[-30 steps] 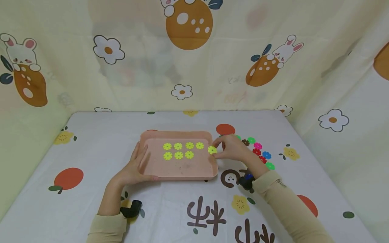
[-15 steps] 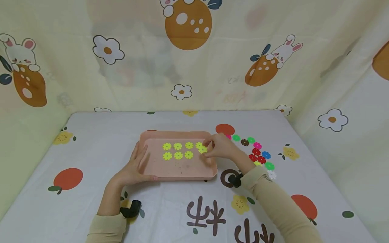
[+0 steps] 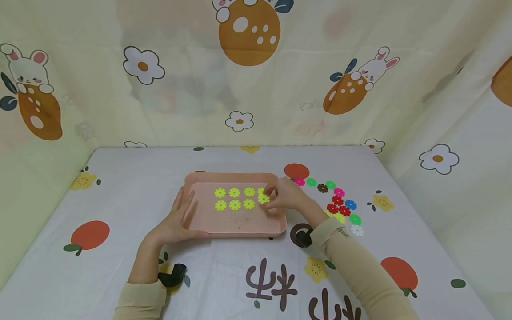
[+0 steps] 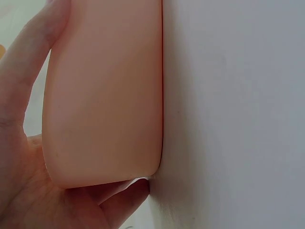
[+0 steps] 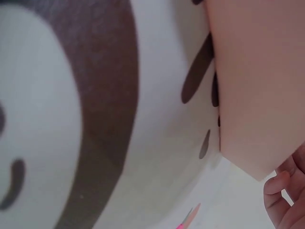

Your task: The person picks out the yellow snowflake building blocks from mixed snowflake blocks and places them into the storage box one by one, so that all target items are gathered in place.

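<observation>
A pink tray [image 3: 224,226] stands at the middle of the table in the head view. My left hand [image 3: 171,227] holds its near left corner, thumb along the front side and fingers over the left side; the left wrist view shows this hand [image 4: 28,109] wrapped round the corner. Over the tray's right part, my right hand [image 3: 289,194] pinches a yellow notched, flower-shaped disc [image 3: 262,199] between thumb and fingertips. That disc overlaps the last yellow disc of the far row [image 3: 234,192]. A nearer row of three like discs [image 3: 234,205] lies beside it on the tray floor.
To the tray's right, several loose discs lie on the printed tablecloth [image 3: 224,284]: red ones [image 3: 338,200], a blue one [image 3: 350,204], green ones [image 3: 355,219], a brown one [image 3: 322,188], pink ones [image 3: 339,192] and a white one [image 3: 358,230]. Yellow ones [image 3: 340,218] show partly behind the right sleeve.
My right hand has carried the yellow disc leftward from the tray's right rim to the end of the rows. The left hand and tray have stayed in place.
</observation>
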The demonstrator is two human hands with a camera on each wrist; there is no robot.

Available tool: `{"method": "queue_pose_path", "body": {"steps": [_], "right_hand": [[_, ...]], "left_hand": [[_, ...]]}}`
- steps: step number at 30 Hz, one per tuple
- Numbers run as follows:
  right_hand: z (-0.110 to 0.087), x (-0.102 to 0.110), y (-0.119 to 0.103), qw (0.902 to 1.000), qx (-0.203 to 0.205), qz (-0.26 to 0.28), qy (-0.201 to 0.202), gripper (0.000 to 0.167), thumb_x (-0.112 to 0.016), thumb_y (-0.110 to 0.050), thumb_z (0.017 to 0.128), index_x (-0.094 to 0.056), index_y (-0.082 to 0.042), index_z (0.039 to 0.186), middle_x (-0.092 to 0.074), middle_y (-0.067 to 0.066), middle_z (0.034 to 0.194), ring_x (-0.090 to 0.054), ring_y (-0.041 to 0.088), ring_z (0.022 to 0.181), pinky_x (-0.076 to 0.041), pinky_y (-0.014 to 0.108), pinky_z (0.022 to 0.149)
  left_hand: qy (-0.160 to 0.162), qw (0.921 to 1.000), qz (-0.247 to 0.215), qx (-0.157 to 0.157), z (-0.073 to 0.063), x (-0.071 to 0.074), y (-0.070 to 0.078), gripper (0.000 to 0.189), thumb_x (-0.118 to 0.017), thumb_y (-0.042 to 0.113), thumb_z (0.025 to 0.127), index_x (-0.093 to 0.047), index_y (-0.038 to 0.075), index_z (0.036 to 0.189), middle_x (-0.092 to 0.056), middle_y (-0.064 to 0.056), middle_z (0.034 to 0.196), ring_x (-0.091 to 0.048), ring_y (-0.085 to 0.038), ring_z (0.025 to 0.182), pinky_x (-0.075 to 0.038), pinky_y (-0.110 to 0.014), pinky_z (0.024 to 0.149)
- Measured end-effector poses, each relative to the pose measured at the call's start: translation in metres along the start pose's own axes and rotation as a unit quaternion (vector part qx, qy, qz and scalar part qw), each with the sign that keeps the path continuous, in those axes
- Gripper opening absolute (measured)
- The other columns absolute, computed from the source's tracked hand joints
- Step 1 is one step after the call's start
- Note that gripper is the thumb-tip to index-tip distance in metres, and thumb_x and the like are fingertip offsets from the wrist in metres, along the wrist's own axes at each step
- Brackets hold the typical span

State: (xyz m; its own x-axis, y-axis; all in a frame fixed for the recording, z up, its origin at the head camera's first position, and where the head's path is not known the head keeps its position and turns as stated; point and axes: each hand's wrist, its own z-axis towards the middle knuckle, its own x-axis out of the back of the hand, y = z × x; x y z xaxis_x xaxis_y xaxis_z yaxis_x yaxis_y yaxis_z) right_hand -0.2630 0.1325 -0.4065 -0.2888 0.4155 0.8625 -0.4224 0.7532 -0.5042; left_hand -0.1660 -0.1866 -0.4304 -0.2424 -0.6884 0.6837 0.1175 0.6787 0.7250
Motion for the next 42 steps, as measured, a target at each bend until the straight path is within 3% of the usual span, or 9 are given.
{"method": "queue_pose_path", "body": {"steps": [6, 18, 27, 42], "right_hand": [[0.003, -0.004, 0.000, 0.9990, -0.031, -0.020, -0.027, 0.028, -0.079, -0.026, 0.068, -0.069, -0.010, 0.089, -0.062, -0.002, 0.080, -0.053, 0.014, 0.069, -0.047, 0.023, 0.059], [0.009, -0.009, 0.001, 0.9963, -0.051, -0.042, -0.055, 0.024, -0.078, -0.027, 0.068, -0.067, -0.013, 0.083, -0.060, -0.003, 0.074, -0.053, 0.015, 0.072, -0.047, 0.025, 0.064], [0.010, -0.010, 0.000, 0.9957, -0.049, -0.055, -0.056, 0.023, -0.079, -0.027, 0.068, -0.068, -0.013, 0.082, -0.060, -0.004, 0.072, -0.053, 0.014, 0.072, -0.047, 0.024, 0.064], [0.008, -0.010, 0.002, 0.9984, -0.038, -0.019, -0.037, 0.029, -0.080, -0.026, 0.067, -0.070, -0.011, 0.089, -0.063, -0.003, 0.081, -0.054, 0.014, 0.073, -0.048, 0.024, 0.067]], "left_hand": [[0.000, 1.0000, 0.004, 0.003, 0.000, 0.000, 0.000, 0.121, -0.080, 0.050, 0.060, -0.004, 0.017, 0.148, 0.017, -0.014, 0.150, 0.004, -0.042, 0.135, -0.018, -0.064, 0.099], [0.000, 1.0000, 0.002, 0.006, 0.000, 0.000, 0.000, 0.122, -0.080, 0.051, 0.059, -0.004, 0.018, 0.148, 0.017, -0.013, 0.150, 0.005, -0.040, 0.136, -0.019, -0.064, 0.099], [0.002, 1.0000, 0.005, 0.002, 0.000, 0.000, 0.001, 0.122, -0.081, 0.049, 0.060, -0.003, 0.018, 0.148, 0.017, -0.014, 0.150, 0.006, -0.040, 0.136, -0.019, -0.064, 0.099], [-0.002, 1.0000, 0.001, 0.002, 0.000, 0.000, 0.001, 0.121, -0.081, 0.049, 0.061, -0.003, 0.017, 0.148, 0.018, -0.014, 0.150, 0.005, -0.041, 0.136, -0.019, -0.064, 0.099]]}}
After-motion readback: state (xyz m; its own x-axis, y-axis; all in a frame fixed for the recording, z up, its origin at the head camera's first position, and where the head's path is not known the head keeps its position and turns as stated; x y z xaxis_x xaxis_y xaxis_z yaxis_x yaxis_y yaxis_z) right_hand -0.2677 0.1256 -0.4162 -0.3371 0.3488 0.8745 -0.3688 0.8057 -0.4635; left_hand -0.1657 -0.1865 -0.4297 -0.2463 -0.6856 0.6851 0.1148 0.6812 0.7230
